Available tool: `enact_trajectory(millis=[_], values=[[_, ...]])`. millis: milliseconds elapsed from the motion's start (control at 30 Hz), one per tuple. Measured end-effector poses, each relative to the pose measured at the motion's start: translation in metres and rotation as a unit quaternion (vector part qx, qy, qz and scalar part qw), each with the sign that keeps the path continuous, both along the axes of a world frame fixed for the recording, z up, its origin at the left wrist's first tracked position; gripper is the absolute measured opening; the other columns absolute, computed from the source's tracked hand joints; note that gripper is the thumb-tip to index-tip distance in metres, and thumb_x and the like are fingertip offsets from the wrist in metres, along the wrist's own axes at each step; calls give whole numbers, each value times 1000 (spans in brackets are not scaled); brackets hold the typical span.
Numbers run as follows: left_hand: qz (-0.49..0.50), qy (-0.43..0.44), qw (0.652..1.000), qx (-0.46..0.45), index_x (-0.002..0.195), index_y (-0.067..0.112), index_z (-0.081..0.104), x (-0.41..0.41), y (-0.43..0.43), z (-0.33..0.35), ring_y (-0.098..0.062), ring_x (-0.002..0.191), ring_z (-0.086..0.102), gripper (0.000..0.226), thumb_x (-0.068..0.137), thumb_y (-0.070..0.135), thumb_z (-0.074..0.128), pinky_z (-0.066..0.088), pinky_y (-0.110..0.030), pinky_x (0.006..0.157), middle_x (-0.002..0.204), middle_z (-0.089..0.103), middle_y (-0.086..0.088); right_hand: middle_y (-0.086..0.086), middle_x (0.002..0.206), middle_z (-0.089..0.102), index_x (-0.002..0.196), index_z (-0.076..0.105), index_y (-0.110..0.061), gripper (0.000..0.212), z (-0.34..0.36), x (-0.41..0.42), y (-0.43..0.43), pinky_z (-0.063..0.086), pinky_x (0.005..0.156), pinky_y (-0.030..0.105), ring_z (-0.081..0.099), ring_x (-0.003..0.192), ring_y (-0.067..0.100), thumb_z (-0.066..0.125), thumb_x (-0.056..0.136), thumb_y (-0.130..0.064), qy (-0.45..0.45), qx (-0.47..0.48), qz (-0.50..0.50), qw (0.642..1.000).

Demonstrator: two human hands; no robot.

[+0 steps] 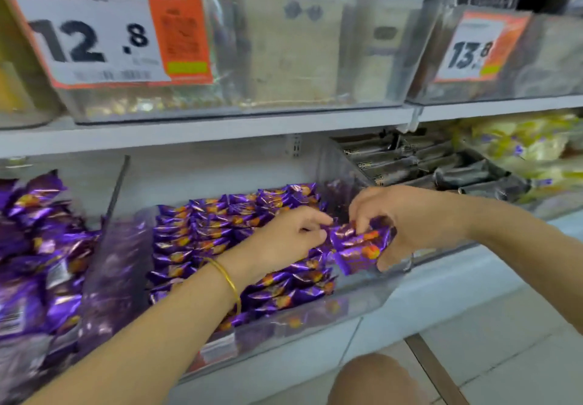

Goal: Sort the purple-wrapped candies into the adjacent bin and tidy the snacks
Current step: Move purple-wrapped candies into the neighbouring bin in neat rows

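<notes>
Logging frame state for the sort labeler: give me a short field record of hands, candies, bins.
left hand: fingertips at held candies' left end; grip unclear
right hand: grips held candies over middle bin's right end
middle bin: stacked candies in tidy rows
left pile: loose purple candies
right bin: dark-wrapped snacks
upper shelf: 12.8 tag; 13.8 tag

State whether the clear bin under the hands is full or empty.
Mostly full: packed rows of purple-wrapped candies cover the clear bin from back wall to front wall.
</notes>
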State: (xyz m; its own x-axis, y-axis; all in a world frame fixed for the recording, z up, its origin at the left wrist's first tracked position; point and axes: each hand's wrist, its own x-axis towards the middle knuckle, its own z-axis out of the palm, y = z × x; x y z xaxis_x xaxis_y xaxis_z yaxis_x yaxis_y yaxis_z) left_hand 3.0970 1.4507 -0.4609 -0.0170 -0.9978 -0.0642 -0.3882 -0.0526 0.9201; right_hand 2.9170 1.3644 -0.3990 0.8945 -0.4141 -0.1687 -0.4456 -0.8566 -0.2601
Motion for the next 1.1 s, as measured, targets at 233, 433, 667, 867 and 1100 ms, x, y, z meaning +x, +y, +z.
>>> enact_trajectory(millis=[233,433,667,867,1100], values=[[-16,-117,993,-12,112,10,64,-3,-19,-21,-11,92,59,30,83,4,66,47,-14,81,105,64,-10,-5,104,47,98,65,-16,42,-22,30,-14,45,88,32,52,102,19,82,62,-31,236,-104,79,963],[-18,-217,975,-40,102,7,68,-18,-29,-31,-15,91,63,18,84,6,66,49,-21,81,101,69,-8,-5,102,60,104,62,-27,31,-31,22,-4,44,86,34,40,108,19,68,75,-38,228,-207,111,945],[-30,-295,951,-84,102,11,72,-18,-32,-36,-15,88,62,20,83,9,67,41,-14,75,96,69,-3,-1,115,40,108,62,-22,23,-42,18,8,43,70,34,44,100,22,55,87,-14,224,-218,124,942],[-50,-314,943,-97,106,9,71,-20,-30,-36,-16,92,61,22,86,10,63,38,-13,77,101,69,-5,12,115,53,114,61,-10,29,-49,27,0,46,80,34,52,104,28,51,88,-3,307,-159,145,927],[-58,-301,945,-111,110,15,68,-16,-27,-35,-5,74,43,24,86,18,65,29,-8,65,84,51,3,13,117,42,107,61,-4,22,-41,29,7,44,73,32,47,84,23,47,91,-6,363,-158,107,912]])
